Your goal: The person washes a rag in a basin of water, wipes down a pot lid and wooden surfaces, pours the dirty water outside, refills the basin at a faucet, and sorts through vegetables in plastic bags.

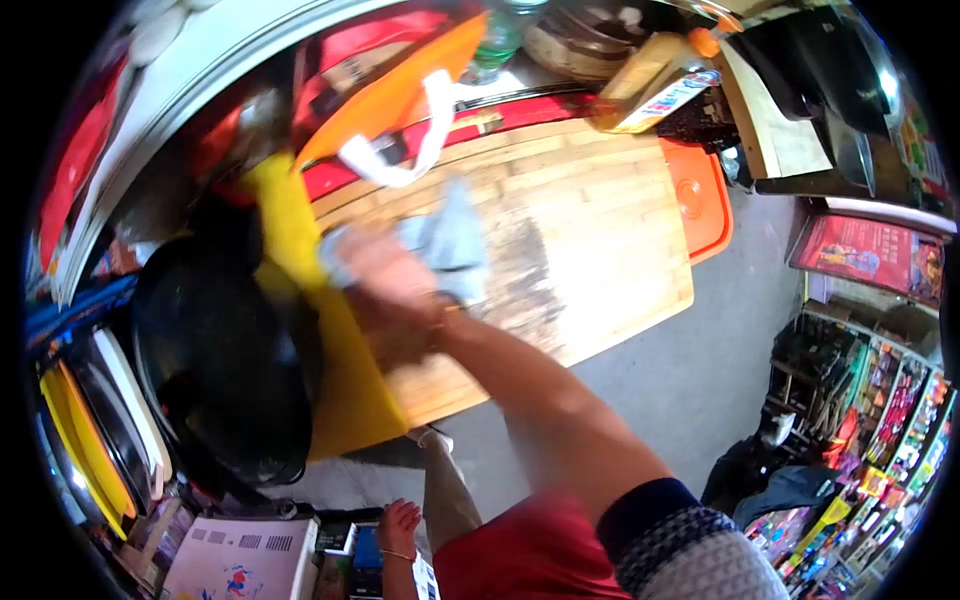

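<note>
My right hand (385,275), blurred by motion, is on a grey-blue cloth (455,245), which shows on both sides of it. The cloth lies on a wooden board (610,220), beside a dark worn patch (525,275). Individual fingers of this hand are smeared. Low in the view, my left hand (401,522) hangs away from the board with its fingers loosely apart and nothing in it. A yellow sheet or strip (345,360) runs along the board's left end.
A large black pan (220,360) stands left of the board. Behind it are an orange bag (400,90) and a bottle of yellow liquid (645,85). An orange tray (705,200) sticks out at the right. Filled shelves (890,400) stand at the far right.
</note>
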The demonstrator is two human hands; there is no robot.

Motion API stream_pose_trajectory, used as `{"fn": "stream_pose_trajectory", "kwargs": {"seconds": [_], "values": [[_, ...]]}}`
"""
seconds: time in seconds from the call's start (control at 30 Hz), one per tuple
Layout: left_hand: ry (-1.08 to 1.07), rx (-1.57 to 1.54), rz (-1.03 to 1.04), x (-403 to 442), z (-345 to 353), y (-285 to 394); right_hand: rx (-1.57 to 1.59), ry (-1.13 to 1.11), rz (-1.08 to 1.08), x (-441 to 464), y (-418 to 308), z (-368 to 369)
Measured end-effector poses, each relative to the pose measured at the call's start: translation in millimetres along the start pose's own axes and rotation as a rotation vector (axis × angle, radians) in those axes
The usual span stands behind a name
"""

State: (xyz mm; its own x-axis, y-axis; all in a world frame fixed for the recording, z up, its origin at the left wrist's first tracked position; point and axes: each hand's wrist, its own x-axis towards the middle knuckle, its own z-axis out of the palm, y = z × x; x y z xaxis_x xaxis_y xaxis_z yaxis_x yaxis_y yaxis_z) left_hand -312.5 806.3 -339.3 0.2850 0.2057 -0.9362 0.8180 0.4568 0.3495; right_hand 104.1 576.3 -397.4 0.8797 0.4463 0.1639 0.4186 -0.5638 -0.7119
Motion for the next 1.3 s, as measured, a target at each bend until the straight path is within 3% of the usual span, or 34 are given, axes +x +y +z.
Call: {"fn": "stream_pose_trajectory", "kwargs": {"seconds": [0.03, 0.1, 0.13, 0.2, 0.27, 0.37, 0.5, 0.53, 0.57, 0.6, 0.63, 0.7, 0.77, 0.83, 0.87, 0.93, 1.03, 1.1, 1.17, 1.2, 1.3], "values": [[-0.034, 0.098, 0.014, -8.5, 45.0, 14.7, -0.005, 0.009, 0.009, 2.2, 11.3, -14.5], [-0.073, 0.205, 0.024, -22.3, 95.2, 25.5, -0.289, 0.052, -0.406, 7.4, 25.2, -52.6], [-0.082, 0.277, 0.073, -28.4, 111.2, 27.2, -0.496, 0.190, -0.448, 6.5, 55.2, -65.4], [-0.094, 0.356, 0.132, -34.0, 121.9, 18.7, -0.419, 0.044, -0.167, -30.0, 99.8, -136.1], [-0.022, 0.473, 0.111, -35.3, 85.9, -13.8, -0.418, 0.050, -0.014, -71.7, 138.9, -203.6], [0.078, 0.421, 0.012, -39.0, 81.9, -32.6, -0.447, 0.237, 0.240, -132.2, 184.0, -259.2], [0.057, 0.254, -0.051, -46.7, 150.9, -17.0, -0.387, 0.433, 0.428, -215.5, 199.2, -290.3], [-0.074, 0.255, 0.054, -61.3, 173.8, -5.6, -0.315, 0.412, 0.522, -240.5, 190.4, -303.2], [-0.105, 0.258, 0.070, -70.4, 195.7, 3.7, -0.027, 0.458, 0.635, -249.4, 169.5, -338.9], [-0.110, 0.346, 0.142, -80.5, 214.4, 14.2, 0.130, 0.681, 0.938, -262.6, 156.4, -356.6], [-0.113, 0.432, 0.216, -91.0, 233.7, 23.9, 0.192, 0.810, 0.963, -266.4, 145.1, -393.7], [-0.164, 0.392, 0.233, -105.3, 264.1, 38.1, 0.420, 0.945, 0.867, -268.4, 104.8, -474.8], [-0.101, 0.447, 0.195, -99.8, 288.7, 41.8, 0.181, 1.030, 0.548, -244.4, 111.2, -520.8], [-0.135, 0.469, 0.237, -86.9, 311.7, 42.5, -0.281, 0.817, 0.364, -195.9, 111.8, -564.0], [-0.148, 0.482, 0.285, -80.9, 331.0, 42.9, -0.397, 0.545, 0.350, -175.2, 124.5, -581.0], [-0.148, 0.494, 0.344, -87.0, 367.7, 37.9, -0.484, 0.374, 0.112, -156.9, 165.3, -566.3], [-0.211, 0.510, 0.399, -124.7, 467.6, 42.9, -0.450, 0.194, -0.109, -161.1, 198.4, -592.1], [-0.417, 0.576, 0.497, -168.1, 561.4, 53.6, -0.402, 0.251, -0.171, -182.4, 227.7, -617.6], [-0.424, 0.577, 0.558, -199.2, 639.1, 43.5, -0.215, 0.207, -0.031, -210.4, 268.0, -657.2], [-0.445, 0.575, 0.604, -214.8, 682.0, 35.4, -0.305, 0.263, -0.223, -228.4, 288.6, -674.3], [-0.531, 0.526, 0.669, -271.4, 814.6, 5.7, -0.282, 0.307, -0.165, -300.9, 325.2, -727.7]]}}
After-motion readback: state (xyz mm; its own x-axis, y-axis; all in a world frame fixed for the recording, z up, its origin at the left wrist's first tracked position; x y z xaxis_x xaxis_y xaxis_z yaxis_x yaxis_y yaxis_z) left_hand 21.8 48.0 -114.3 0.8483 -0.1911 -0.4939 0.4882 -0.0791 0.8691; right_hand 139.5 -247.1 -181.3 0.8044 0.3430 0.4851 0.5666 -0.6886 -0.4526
